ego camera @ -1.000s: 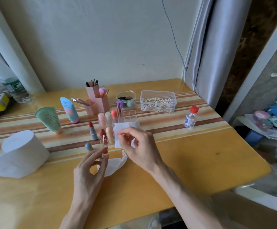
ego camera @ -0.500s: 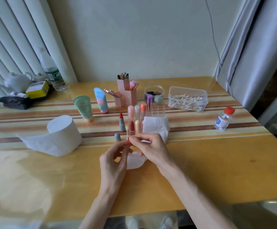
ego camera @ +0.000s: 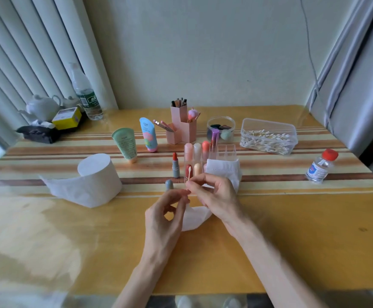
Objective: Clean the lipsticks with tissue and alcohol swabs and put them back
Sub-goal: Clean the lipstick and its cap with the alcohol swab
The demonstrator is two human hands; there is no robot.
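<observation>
1. Head view: right hand (ego camera: pixel 216 197) pinches a thin white-tipped cotton swab (ego camera: pixel 189 174) upright by its stick; left hand (ego camera: pixel 165 215), fingers curled, pinches its lower end
2. Crumpled white tissue (ego camera: pixel 194 217) lies beneath both hands, mid-tabletop
3. Uncapped red lipstick in a grey tube (ego camera: pixel 175 168) stands just beyond, beside a clear plastic lipstick organiser (ego camera: pixel 226 152)

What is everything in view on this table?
swab: one, white-tipped, between the hands
open lipstick: one, red, left of organiser
cap: one, grey, beside it
organiser: one, clear, centre, holds lipsticks
tissue: white, under hands
tissue roll: one, white, left
swab box: one, clear, back right
alcohol bottle: one, red-capped, right
tubes: two, green and blue, back
brush holder: one, pink, back
jar: one, clear, back
water bottle: one, clear, far left
left hand: pinches swab
right hand: pinches swab
</observation>
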